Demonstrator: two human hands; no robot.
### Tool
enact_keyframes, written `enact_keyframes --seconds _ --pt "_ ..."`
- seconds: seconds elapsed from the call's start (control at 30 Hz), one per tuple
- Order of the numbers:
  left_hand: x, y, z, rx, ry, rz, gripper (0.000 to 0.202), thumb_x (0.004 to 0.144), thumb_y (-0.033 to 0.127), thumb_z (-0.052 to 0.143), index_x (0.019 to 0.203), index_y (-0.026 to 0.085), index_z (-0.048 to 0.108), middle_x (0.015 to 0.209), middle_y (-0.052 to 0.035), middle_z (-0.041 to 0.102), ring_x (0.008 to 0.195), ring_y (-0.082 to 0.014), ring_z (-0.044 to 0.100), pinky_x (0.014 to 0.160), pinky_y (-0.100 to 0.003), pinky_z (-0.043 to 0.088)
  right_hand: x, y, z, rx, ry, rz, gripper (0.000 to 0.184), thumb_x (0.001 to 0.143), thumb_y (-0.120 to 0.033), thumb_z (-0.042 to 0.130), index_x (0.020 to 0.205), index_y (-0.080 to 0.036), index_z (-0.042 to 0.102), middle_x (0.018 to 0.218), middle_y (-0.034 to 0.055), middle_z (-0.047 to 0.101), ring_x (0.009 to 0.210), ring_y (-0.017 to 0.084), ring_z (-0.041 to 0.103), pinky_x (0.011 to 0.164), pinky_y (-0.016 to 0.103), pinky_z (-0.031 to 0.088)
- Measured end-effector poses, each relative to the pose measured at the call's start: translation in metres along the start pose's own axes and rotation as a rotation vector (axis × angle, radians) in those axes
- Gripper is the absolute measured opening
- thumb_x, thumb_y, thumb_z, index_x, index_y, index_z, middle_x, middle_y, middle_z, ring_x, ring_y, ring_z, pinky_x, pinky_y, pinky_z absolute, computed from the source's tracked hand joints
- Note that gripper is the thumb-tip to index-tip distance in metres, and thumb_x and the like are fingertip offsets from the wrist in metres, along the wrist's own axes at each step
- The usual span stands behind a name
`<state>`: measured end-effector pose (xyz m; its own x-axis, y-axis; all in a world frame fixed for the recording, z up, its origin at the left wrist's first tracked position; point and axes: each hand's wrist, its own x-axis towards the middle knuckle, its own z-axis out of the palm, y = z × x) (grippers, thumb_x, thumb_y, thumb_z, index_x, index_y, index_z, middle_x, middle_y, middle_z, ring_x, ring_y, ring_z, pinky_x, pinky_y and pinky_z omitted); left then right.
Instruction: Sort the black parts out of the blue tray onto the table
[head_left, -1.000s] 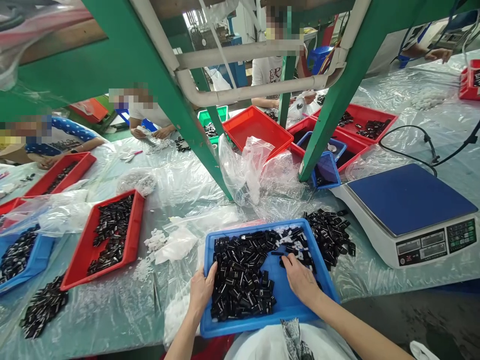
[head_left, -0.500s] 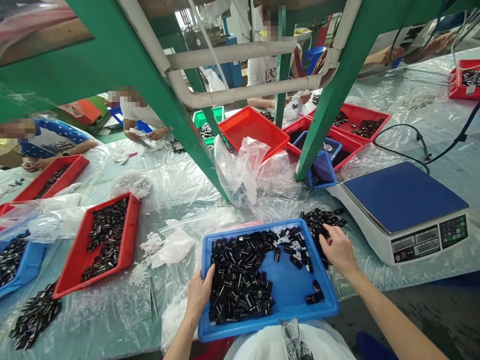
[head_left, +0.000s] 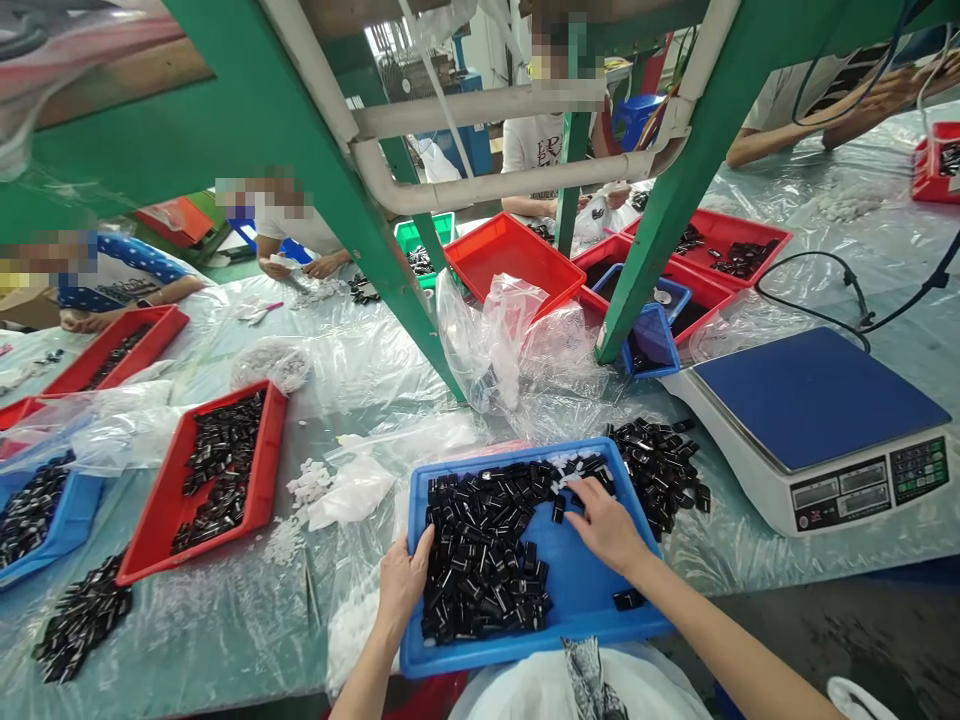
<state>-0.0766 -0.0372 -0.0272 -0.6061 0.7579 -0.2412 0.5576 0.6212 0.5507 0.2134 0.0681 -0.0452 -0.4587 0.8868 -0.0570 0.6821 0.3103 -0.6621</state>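
A blue tray (head_left: 559, 615) lies at the table's near edge, its left half heaped with small black plastic parts (head_left: 480, 555). My left hand (head_left: 403, 585) grips the tray's left rim, thumb inside on the parts. My right hand (head_left: 607, 527) reaches into the tray's far right corner, fingers curled down onto black and a few white pieces (head_left: 577, 472); whether it holds any is hidden. A loose pile of black parts (head_left: 660, 465) sits on the plastic sheet just right of the tray.
A weighing scale (head_left: 821, 425) with a blue platform stands at the right. Red trays (head_left: 217, 480) and blue trays of black parts lie left. Green frame legs (head_left: 652, 230), clear bags (head_left: 510, 340) and more red trays stand behind. Other people work along the far side.
My right hand has come back from the loose pile outside the tray into the tray's far right corner. My left hand has stayed on the tray's rim.
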Motion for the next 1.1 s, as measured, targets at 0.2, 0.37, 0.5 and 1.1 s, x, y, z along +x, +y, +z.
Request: enact_keyframes --seconds 0.2,0.37,0.5,1.1 --pt "-0.002 0.003 -0.001 -0.001 0.004 0.006 0.044 0.073 0.059 0.042 0.066 0.019 0.059 0.062 -0.0066 0.066 0.063 -0.0236 0.059 0.063 -0.035 0.045 0.011 -0.028 0.037 -0.316 -0.116 0.065 0.027 0.083 -0.015 0.054 0.109 -0.015 0.049 0.105 0.0127 0.054 0.074 0.023 0.065 0.051 0.028 0.048" --pt "-0.003 0.005 -0.002 -0.007 0.005 0.0 0.043 0.072 0.059 0.041 0.064 0.02 0.056 0.061 -0.0061 0.065 0.062 -0.0234 0.058 0.062 -0.035 0.045 0.003 -0.022 0.04 -0.292 -0.102 0.055 0.015 0.084 -0.01 0.048 0.097 -0.015 0.052 0.098 0.0099 0.053 0.068 0.019 0.063 0.049 0.025 0.043" --pt "-0.001 0.003 -0.001 -0.006 -0.01 -0.004 0.044 0.072 0.06 0.042 0.065 0.019 0.057 0.063 -0.0073 0.066 0.064 -0.0248 0.059 0.064 -0.036 0.045 -0.006 -0.008 0.041 -0.033 -0.018 0.059 0.013 0.084 -0.011 0.044 0.086 -0.016 0.055 0.091 0.0069 0.051 0.062 0.016 0.059 0.053 0.027 0.046" --pt "0.0 0.002 -0.001 -0.026 -0.027 -0.016 0.042 0.072 0.056 0.045 0.071 0.018 0.061 0.075 -0.0109 0.071 0.074 -0.0282 0.063 0.07 -0.038 0.047 0.006 0.086 -0.061 -0.083 0.506 0.245 0.044 0.084 -0.048 0.04 0.09 -0.012 0.065 0.086 0.0111 0.057 0.057 0.017 0.053 0.06 0.038 0.05"
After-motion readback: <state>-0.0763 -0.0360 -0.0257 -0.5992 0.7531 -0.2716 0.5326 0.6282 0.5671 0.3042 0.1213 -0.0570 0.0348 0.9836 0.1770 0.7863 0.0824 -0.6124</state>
